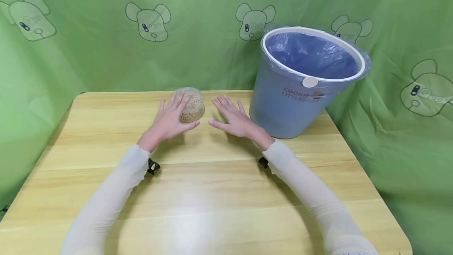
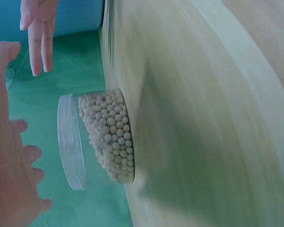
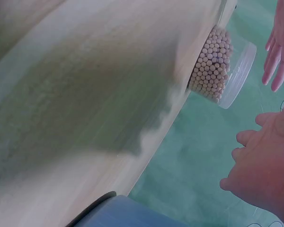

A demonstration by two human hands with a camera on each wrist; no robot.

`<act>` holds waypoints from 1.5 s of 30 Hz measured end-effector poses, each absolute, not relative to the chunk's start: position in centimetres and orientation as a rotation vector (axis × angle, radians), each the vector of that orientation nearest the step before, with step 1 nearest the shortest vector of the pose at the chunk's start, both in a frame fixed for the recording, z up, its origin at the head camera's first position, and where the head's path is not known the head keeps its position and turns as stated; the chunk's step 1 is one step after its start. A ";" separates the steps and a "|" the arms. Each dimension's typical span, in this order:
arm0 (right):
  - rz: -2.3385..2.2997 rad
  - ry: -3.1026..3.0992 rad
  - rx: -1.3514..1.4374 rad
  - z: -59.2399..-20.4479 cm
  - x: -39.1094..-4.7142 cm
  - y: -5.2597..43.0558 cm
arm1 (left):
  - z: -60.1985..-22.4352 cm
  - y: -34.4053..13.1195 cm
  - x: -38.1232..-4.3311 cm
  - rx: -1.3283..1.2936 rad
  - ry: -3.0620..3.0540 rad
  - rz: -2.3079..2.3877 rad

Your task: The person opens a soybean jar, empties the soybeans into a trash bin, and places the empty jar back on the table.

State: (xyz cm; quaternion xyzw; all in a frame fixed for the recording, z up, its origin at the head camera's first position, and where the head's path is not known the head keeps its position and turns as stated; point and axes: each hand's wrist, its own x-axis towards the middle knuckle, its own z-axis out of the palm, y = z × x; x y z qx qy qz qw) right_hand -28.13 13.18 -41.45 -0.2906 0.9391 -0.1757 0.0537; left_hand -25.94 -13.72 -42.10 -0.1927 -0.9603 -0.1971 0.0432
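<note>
A clear round jar [image 1: 195,107] with a translucent lid [image 2: 71,142] stands upright near the table's far edge, partly filled with small beige balls [image 2: 114,135]. My left hand [image 1: 170,121] hovers over the jar's left side with its fingers spread, overlapping the jar in the head view. In the left wrist view a gap shows between those fingers and the lid. My right hand [image 1: 234,119] is held above the table between the jar and the bin, fingers extended and holding nothing. Both palms face down toward the wooden table [image 1: 198,192].
A blue bin [image 1: 286,101] with a white rim and a clear plastic liner stands at the table's back right, close to my right wrist. A green curtain [image 1: 205,23] with bear drawings hangs behind the table and along both sides.
</note>
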 end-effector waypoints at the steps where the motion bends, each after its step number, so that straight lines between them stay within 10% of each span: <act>1: -0.544 2.850 -0.883 -41.4 -28.1 13.1 | -42.1 -13.9 -25.9 -0.583 -2.938 -0.609; 27: -1.654 2.243 -0.608 -41.6 -33.3 11.4 | -43.1 -18.0 -29.9 -0.347 -2.439 -1.976; 45: -1.800 2.019 -0.519 -44.5 -35.9 8.5 | -45.4 -19.4 -31.3 -0.308 -2.502 -2.121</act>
